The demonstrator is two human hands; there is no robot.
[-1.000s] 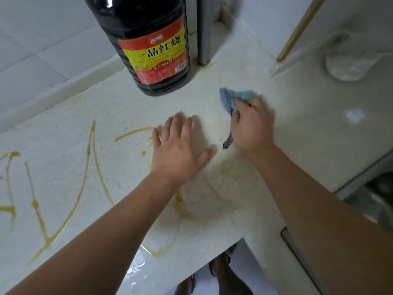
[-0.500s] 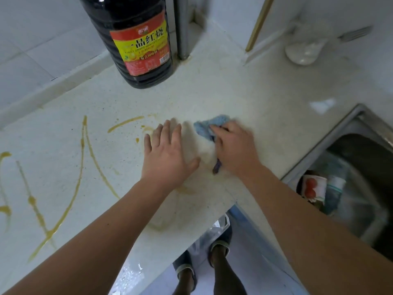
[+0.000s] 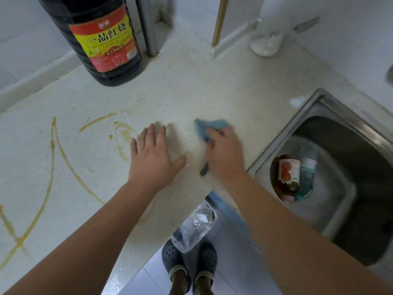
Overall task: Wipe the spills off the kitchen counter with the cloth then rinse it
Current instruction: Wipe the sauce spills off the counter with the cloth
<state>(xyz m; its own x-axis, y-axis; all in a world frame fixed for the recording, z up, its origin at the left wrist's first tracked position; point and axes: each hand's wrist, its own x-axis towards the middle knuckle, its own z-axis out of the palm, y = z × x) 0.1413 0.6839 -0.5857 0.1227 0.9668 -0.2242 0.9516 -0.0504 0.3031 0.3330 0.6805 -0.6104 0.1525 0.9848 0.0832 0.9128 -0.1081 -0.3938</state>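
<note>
On the pale surface (image 3: 212, 81), between the big dark bottle (image 3: 102, 39) at the back and the sink (image 3: 348, 133) on the right, yellow-brown spills (image 3: 53, 167) cover the left part, so by my reading the wiping step is in hand and far from done. The left hand (image 3: 153, 158) lies flat, its grip wide and holding nothing, while the right hand (image 3: 225, 154) has its grip closed on the blue cloth (image 3: 209, 126), pressed to the surface just beside it. Next, the cloth likely needs to cross leftward over the streaks before any rinsing at the sink.
</note>
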